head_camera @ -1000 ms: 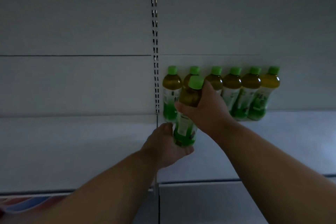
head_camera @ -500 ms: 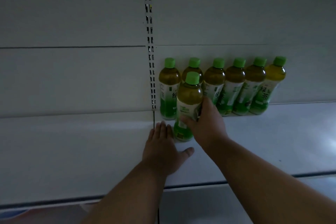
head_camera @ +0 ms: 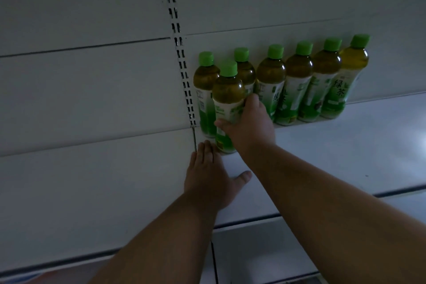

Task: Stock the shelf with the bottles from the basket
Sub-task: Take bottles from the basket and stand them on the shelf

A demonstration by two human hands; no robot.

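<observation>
Right now the right hand (head_camera: 250, 125) grips a green-capped bottle (head_camera: 227, 108) around its label, fingers curled on the left side and the thumb on the right, so the bottle stays upright as it is set down. It stands on the shelf (head_camera: 345, 157) in front of the back row (head_camera: 299, 83), near the shelf's left edge by the slotted upright (head_camera: 182, 64), starting what looks like a second row. Whether its base fully rests on the shelf can't be told for sure, but it looks seated.

Left hand (head_camera: 211, 178) lies flat on the shelf just in front of the bottle, fingers straight and released, holding nothing; fingertips sit just beside the bottle's base. Likely there to brace the reach or to guide the bottle into line.

Back row: six bottles stand side by side against the rear wall, caps up, from the left edge toward the middle; they look to be touching. Packing the rear first leaves the front free for later rows.

Basket is not in view, so remaining stock can't be judged. Next step is probably letting go and fetching another bottle. Risk: nudging the rear bottles on release.
</observation>
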